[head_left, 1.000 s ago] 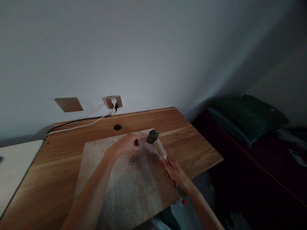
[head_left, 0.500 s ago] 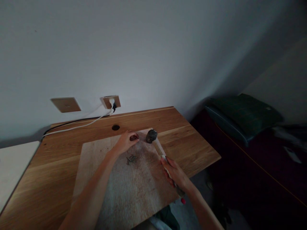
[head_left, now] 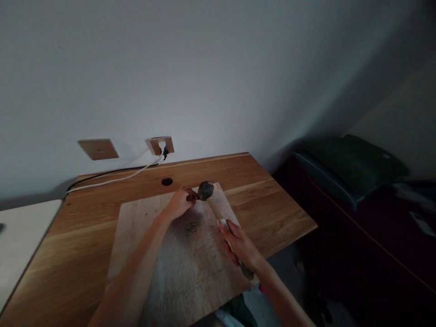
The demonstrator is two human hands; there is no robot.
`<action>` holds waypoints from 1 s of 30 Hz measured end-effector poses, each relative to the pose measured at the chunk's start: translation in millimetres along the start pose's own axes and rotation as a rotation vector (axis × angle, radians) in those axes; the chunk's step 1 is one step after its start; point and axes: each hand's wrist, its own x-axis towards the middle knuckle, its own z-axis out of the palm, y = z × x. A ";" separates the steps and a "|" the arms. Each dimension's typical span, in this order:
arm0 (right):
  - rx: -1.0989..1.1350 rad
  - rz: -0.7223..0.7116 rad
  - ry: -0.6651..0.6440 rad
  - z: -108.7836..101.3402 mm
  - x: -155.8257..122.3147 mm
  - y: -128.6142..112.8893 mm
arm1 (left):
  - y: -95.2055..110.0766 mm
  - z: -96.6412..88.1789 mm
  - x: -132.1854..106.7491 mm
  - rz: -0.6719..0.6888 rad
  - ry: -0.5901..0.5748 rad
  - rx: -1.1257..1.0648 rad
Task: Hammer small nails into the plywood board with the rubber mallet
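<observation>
My right hand (head_left: 240, 245) is wrapped round the wooden handle of a hammer (head_left: 205, 190). Its dark, rounded head is right beside the fingertips of my left hand (head_left: 182, 200), over the far part of a pale wooden board (head_left: 184, 281). The left fingers are pinched together low at the board; whatever is between them is too small to make out. A small pile of thin metal nails (head_left: 190, 227) lies on the board, just nearer to me than the left hand.
The board lies on a wooden table (head_left: 279, 204) against a wall. A white plug with cables (head_left: 136, 171) sits in a wall socket, near a round hole (head_left: 166, 181) in the tabletop. A white surface (head_left: 27, 236) adjoins at left; a dark green cushion (head_left: 354, 165) lies at right.
The hammer head has shifted left, closer to my left fingertips, and my right hand has moved slightly left with it. My left hand stays pinched near the same spot.
</observation>
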 end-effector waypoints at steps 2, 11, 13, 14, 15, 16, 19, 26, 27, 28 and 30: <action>-0.024 -0.019 0.019 2.0 0.7 1.2 | -0.5 -0.4 0.0 -0.004 0.010 -0.018; -0.027 -0.031 0.028 3.4 1.4 8.3 | -3.9 -6.8 -1.5 -0.032 -0.014 -0.063; -0.014 -0.021 0.023 3.8 1.0 7.4 | -4.7 -5.9 -1.1 -0.013 -0.023 -0.062; -0.011 -0.020 0.016 3.9 0.7 6.6 | -5.2 -4.8 -0.8 -0.003 -0.028 -0.055; -0.008 -0.019 0.009 4.0 0.5 5.7 | -5.7 -3.3 -0.4 0.005 -0.032 -0.044; -0.003 -0.014 0.004 4.1 0.3 4.8 | -6.2 -1.7 0.0 0.014 -0.032 -0.029; 0.023 0.006 -0.010 4.7 0.9 3.0 | -6.8 2.5 0.8 0.016 -0.021 0.019; 0.009 0.001 -0.030 3.8 3.9 7.5 | -2.9 0.4 0.1 0.003 -0.015 0.036; 0.014 0.010 -0.030 3.1 3.7 7.5 | -2.4 -0.3 0.0 -0.002 -0.016 0.034; 0.026 0.018 -0.031 2.2 3.3 6.9 | -2.0 -0.9 0.0 -0.009 -0.015 0.029; 0.050 0.030 -0.034 0.4 2.1 4.5 | -1.3 -1.3 0.2 -0.031 -0.015 0.010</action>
